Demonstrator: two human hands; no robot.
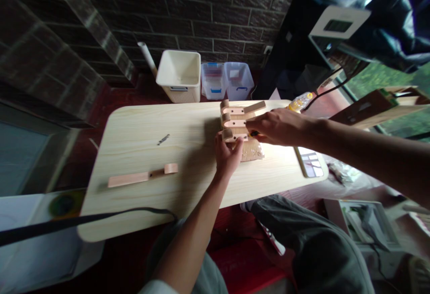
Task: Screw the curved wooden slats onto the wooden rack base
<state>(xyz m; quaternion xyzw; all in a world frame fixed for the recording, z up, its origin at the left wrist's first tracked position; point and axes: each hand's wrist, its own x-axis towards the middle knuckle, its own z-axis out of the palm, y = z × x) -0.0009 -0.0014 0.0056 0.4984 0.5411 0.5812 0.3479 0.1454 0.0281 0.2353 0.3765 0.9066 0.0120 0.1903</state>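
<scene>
Near the table's back right lies a wooden hook rack (239,123) with several rounded hooks and dark screws. My left hand (228,153) grips its nearest hook piece, thumb on the front and fingers at the left side. My right hand (273,126) is closed on a screwdriver (254,133), mostly hidden, with black and yellow showing beside the nearest hook. Beneath the rack is a brown, ragged-looking sheet (251,151). A loose wooden hook piece (129,179) with a curved end rests at the table's left. Small dark metal screws (163,140) lie behind it.
A pale wooden table (198,186) has rounded corners. A bottle with a yellow cap (300,101) and a phone (311,162) are at its right. Behind stand a cream bin (179,92) and two clear plastic boxes (213,83). A black strap (134,212) crosses the front left.
</scene>
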